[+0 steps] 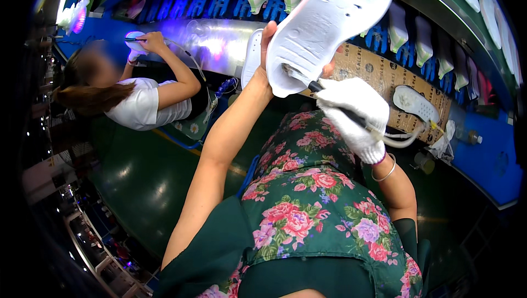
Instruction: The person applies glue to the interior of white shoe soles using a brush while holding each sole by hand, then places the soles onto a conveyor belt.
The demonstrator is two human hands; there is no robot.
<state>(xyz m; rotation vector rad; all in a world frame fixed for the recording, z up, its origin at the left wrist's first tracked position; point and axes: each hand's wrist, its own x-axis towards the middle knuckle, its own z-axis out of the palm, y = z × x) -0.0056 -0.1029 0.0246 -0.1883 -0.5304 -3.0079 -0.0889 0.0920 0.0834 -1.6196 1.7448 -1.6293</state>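
My bare left hand point(267, 45) holds up a large white shoe sole point(324, 21). Its fingers wrap behind the sole and show at both edges. Small dark holes dot the sole's wide end, and the rounded heel end points toward me. In a white knitted glove, my right hand point(359, 108) is closed round a dark-handled brush point(315, 86). The bristles touch the inside of the heel. A pale, flexible tube point(403, 141) runs by the gloved hand. Another white sole point(415, 104) lies on the cardboard to the right.
Printed cardboard point(365, 70) covers part of the bench. A further white sole point(251, 59) lies behind my left wrist. Shoe lasts point(422, 40) line a rack with blue holders. At the left, a co-worker point(148, 97) handles a white piece. A bottle point(467, 134) stands at the right.
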